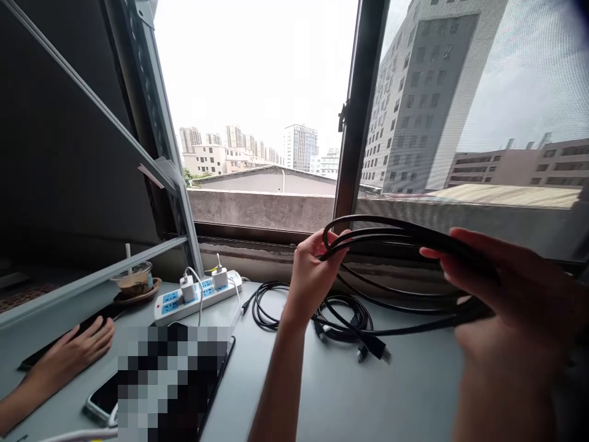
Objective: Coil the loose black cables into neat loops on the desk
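Observation:
A loose coil of black cable (391,236) is stretched between my two hands above the table. My left hand (317,264) is closed round the left end of the loops. On the right, my right hand (501,282) grips the other end, with its thumb below and fingers above. A black connector (376,347) with a metal tip hangs below the loops, near the tabletop. Beneath lies another coiled black cable (350,316) with small plugs. A further black coil (267,304) rests to the left of my left forearm.
A white power strip (202,299) with chargers stands by the window. At the left are a cup (133,279) on a saucer, a phone (103,393), a pixelated dark area and another person's hand (87,341). A metal frame (177,178) rises behind.

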`<act>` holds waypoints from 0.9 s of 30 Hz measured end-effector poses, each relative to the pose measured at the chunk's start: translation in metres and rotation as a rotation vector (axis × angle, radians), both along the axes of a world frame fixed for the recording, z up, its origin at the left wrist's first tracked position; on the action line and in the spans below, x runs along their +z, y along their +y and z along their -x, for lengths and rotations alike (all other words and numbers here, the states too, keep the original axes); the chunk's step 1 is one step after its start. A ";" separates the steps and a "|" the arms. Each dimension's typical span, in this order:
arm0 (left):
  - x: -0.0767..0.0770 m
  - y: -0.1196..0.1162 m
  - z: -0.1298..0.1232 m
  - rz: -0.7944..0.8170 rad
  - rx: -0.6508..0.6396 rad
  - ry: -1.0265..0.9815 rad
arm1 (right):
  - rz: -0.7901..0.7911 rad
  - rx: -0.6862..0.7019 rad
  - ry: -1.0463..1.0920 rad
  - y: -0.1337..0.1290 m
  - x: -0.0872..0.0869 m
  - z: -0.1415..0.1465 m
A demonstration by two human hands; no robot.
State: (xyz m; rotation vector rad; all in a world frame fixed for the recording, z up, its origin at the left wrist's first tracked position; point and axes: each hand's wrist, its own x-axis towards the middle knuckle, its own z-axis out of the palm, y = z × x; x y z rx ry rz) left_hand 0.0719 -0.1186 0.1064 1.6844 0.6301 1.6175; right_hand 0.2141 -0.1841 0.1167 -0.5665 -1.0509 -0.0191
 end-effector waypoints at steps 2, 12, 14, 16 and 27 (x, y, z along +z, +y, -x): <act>0.001 -0.003 -0.007 0.029 -0.013 -0.138 | -0.040 0.000 0.067 0.006 -0.001 -0.001; 0.005 -0.018 -0.002 0.200 -0.010 -0.401 | 0.250 -0.088 -0.175 0.014 -0.002 -0.002; 0.007 -0.024 -0.001 0.194 -0.019 -0.436 | 0.319 -0.085 -0.226 0.011 -0.001 0.001; 0.010 -0.029 -0.001 0.207 -0.033 -0.464 | 0.375 -0.014 -0.224 0.008 0.000 0.003; 0.009 -0.022 -0.002 0.261 -0.167 -0.496 | 0.390 0.541 -0.209 -0.015 0.002 -0.001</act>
